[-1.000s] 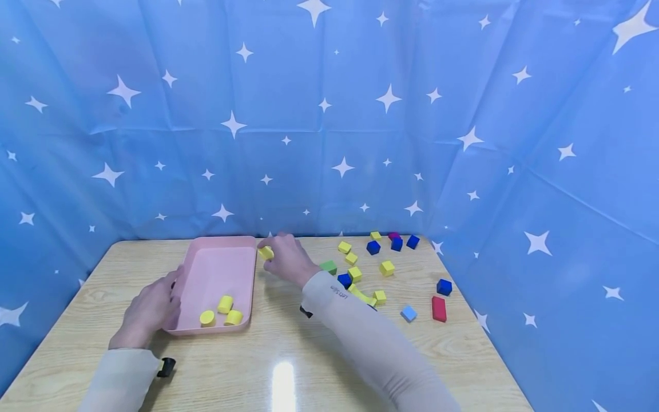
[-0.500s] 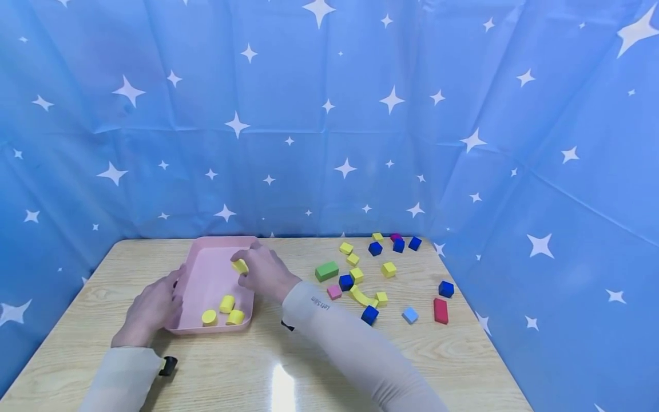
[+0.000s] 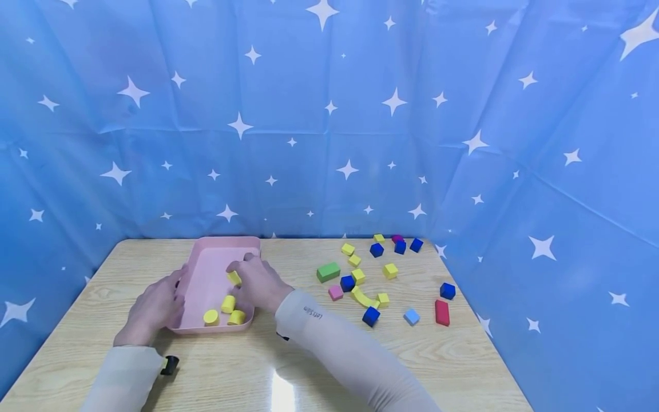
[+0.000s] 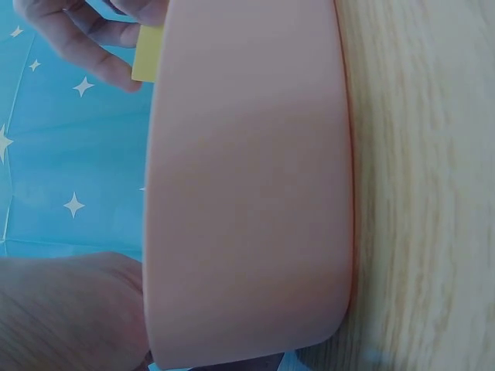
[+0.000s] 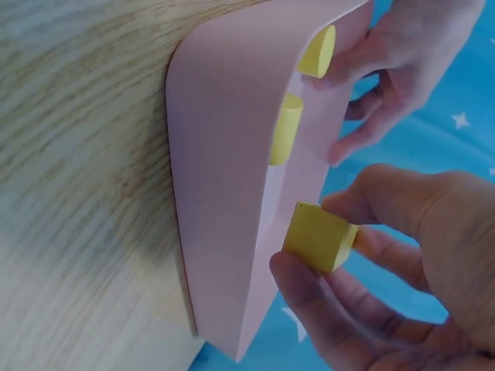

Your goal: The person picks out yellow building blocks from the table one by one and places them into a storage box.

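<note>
In the head view my right hand (image 3: pixel 257 281) is over the pink tray (image 3: pixel 216 252), pinching a yellow cube (image 5: pixel 317 237) between thumb and fingertips. The right wrist view shows the cube above the tray's rim, apart from the tray floor. My left hand (image 3: pixel 154 309) grips the tray's left rim, with fingers bent over the wall. Three yellow cylinders lie near the tray's front: a left one (image 3: pixel 211 317), a back one (image 3: pixel 229 304) and a right one (image 3: pixel 236 317). In the left wrist view the tray's outer wall (image 4: pixel 247 185) hides most of the tray's inside.
Right of the tray, loose blocks are scattered on the wooden table (image 3: pixel 309 366): a green block (image 3: pixel 328 272), a pink cube (image 3: pixel 336 292), a yellow arch (image 3: pixel 364 297), a light-blue block (image 3: pixel 412 317), a red block (image 3: pixel 442 313), plus several dark blue and yellow cubes. A starry blue curtain (image 3: pixel 288 114) stands behind.
My right hand has carried the yellow cube leftward from beside the tray's right wall to over its inside, then slightly lower. The left hand stays on the rim.
</note>
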`<state>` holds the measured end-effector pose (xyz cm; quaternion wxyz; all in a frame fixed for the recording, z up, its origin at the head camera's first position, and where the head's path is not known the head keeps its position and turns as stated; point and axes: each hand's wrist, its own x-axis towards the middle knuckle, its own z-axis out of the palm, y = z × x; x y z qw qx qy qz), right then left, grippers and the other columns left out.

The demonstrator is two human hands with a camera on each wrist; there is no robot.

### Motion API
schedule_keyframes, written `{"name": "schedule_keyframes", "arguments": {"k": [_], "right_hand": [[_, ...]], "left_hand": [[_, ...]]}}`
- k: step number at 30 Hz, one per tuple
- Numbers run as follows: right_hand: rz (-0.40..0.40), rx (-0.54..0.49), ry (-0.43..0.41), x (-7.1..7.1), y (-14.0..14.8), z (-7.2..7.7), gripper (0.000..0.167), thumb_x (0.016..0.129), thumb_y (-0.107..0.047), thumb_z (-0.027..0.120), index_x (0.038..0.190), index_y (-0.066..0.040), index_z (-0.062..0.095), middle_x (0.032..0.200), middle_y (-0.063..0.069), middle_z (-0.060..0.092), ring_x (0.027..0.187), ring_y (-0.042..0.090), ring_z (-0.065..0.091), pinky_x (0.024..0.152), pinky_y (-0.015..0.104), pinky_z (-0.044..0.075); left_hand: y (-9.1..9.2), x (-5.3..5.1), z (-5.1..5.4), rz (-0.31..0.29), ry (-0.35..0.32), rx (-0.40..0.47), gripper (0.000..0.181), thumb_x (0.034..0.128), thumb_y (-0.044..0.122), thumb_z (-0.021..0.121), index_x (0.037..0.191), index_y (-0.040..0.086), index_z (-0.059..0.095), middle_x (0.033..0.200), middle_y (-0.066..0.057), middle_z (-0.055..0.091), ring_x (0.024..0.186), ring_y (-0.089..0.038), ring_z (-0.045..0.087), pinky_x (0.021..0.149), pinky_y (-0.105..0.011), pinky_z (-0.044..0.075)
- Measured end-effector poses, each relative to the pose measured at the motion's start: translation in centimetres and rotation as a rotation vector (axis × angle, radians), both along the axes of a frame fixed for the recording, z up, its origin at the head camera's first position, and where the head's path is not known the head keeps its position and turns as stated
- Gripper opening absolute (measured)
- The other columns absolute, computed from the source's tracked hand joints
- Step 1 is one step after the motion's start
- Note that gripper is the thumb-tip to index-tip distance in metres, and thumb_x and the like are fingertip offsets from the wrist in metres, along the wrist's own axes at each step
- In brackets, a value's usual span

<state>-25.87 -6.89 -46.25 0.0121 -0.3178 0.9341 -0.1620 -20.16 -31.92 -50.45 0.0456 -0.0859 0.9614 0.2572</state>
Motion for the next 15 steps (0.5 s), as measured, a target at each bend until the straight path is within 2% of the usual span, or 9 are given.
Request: {"name": "schedule_keyframes", "arguments": {"k": [6,15], "right_hand": [[0.029,0.056,0.045,-0.1,0.2,-0.4,0.048,0.104,-0.026,0.090,0.151,-0.022,0.079,0.135,0.002,0.079,0.097,0.006,0.067,0.089,0.014,0.063],[0.036,0.075,0.090,-0.6,1.2,-0.1,0.051,0.105,-0.029,0.090,0.154,-0.026,0.077,0.131,0.001,0.077,0.087,0.006,0.063,0.077,0.013,0.060]], "left_hand": [[0.2,0.0,0.0,-0.011,0.005,-0.012,0.076,0.1140,0.007,0.058,0.182,-0.004,0.025,0.171,-0.044,0.046,0.131,-0.054,0.064,0.120,-0.082,0.052],[0.1,0.0,0.1,-0.008,-0.007,-0.011,0.077,0.1151,0.007,0.057,0.183,-0.002,0.022,0.171,-0.044,0.046,0.132,-0.055,0.064,0.121,-0.083,0.051]]}}
